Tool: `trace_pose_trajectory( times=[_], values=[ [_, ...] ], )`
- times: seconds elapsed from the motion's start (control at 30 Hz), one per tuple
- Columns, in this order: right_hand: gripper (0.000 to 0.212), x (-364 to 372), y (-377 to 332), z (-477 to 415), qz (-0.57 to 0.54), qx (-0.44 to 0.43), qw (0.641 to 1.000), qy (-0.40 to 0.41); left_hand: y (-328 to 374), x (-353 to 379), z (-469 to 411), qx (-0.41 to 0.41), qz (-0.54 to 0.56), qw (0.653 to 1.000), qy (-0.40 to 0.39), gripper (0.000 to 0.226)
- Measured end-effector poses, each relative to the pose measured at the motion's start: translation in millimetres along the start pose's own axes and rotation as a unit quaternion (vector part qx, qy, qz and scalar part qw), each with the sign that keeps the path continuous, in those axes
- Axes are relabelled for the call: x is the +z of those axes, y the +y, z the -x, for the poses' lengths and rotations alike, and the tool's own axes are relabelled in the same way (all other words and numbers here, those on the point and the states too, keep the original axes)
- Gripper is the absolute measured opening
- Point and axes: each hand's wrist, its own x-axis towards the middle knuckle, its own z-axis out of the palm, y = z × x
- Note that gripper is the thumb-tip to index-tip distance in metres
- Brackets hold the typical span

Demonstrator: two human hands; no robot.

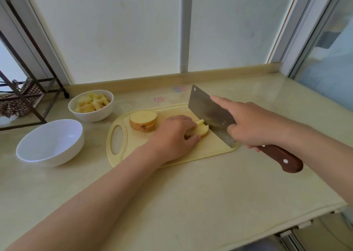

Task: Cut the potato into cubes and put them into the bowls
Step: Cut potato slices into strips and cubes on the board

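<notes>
While the left hand [172, 136] covers most of it, the pale yellow potato piece [200, 130] being cut shows only at its right end, on the pale yellow plastic cutting board [133, 145]. Left fingers are curled over the piece, thumb on its near side, pinning it down. Right hand [254, 124] wraps the brown wooden handle [280, 158] of the wide steel cleaver [208, 111], index finger stretched along the blade's flat. The blade edge sits at the piece's right end; depth of cut can't be told. A few cut bits lie against the blade, partly hidden.

A stack of round skin-on potato slices [143, 120] stands on the board, left of the left hand, apart from it. The far white ceramic bowl [89, 117] holds potato cubes [93, 102]. The near white bowl [51, 145] sits just left of the board's grip hole. Both are on the beige stone counter [191, 193].

The dark metal rack [28, 98] is cut off at the left frame edge; the checked cloth in it is hard to make out. The blade's heel overhangs the board's right corner. Open counter lies in front of the board and right of the cleaver.
</notes>
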Motion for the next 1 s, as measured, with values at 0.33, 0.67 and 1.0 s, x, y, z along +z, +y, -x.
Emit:
trace_pose_trajectory(
  times=[0.33,0.67,1.0],
  values=[
    [0.093,26.8,2.3,28.5,-0.065,-0.035,0.992,0.100,-9.8,2.9,3.8,0.064,-0.013,0.997,0.027,0.024],
    [0.093,27.7,4.6,29.3,0.002,-0.042,0.995,0.088,-12.3,6.8,3.5,0.063,0.014,0.997,0.047,0.023],
    [0.095,13.4,-27.7,-13.5,0.022,0.003,1.000,0.003,-14.5,8.8,3.7,0.089,0.024,0.993,0.073,0.020]
  ],
)
